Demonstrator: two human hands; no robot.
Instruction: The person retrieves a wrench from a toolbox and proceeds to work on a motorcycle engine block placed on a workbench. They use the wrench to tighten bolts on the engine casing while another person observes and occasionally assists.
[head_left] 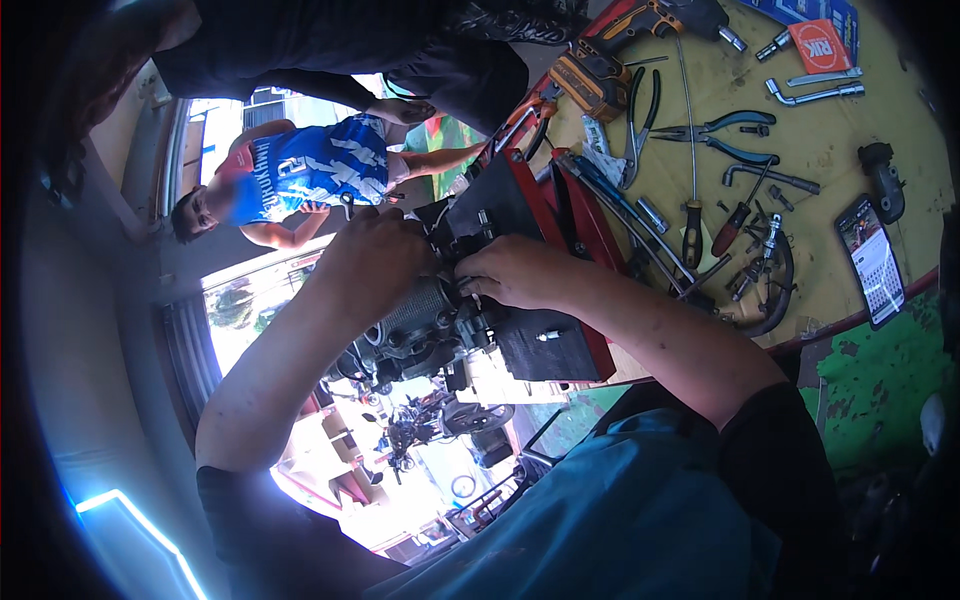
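Observation:
An engine (415, 315) with a finned cylinder sits in front of me, beside a black board (540, 345) with red edges. My left hand (385, 250) is curled closed at the engine's upper side, its fingertips mostly hidden. Just beyond its knuckles a small metal ring end (347, 200) sticks out, like that of a wrench; whether the hand holds it is unclear. My right hand (510, 270) reaches in from the right, fingers bent and pressed together on a small part of the engine that they hide. A small metal fitting (549, 336) lies on the board.
On the yellow-topped bench (810, 210) at right lie a cordless driver (600, 75), pliers (725, 125), screwdrivers (692, 235), socket wrenches (815, 92), a black hose (785, 290) and a phone (870, 260). Another person in blue (320, 170) is at upper left. Motorcycles (430, 425) show below the engine.

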